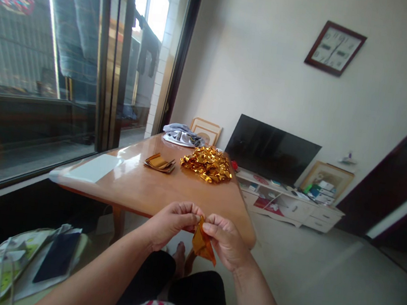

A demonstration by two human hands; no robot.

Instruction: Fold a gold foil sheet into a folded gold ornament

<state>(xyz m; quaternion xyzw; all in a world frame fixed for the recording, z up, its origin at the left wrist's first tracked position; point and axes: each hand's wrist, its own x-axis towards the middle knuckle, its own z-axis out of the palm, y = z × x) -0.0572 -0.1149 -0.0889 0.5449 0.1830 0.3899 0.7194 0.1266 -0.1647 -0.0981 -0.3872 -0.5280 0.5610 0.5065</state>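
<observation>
Between my two hands, in front of the table's near edge, hangs a partly folded sheet of gold foil paper [202, 242]. My left hand [179, 219] pinches its upper end with thumb and forefinger. Right beside it, my right hand [224, 238] is closed on the same end, thumb on top. The lower part of the paper tapers to a point that hangs down to the right. On the table lie a stack of flat gold paper sheets [159, 163] and, to its right, a heap of folded shiny gold paper pieces [209, 164].
The wooden table [138, 189] bears a white sheet [92, 167] at left and folded cloth [181, 134] at the back. A phone [58, 256] lies on a seat at lower left. A television [271, 149] stands on a white cabinet [295, 209] beyond. Glass doors are at left.
</observation>
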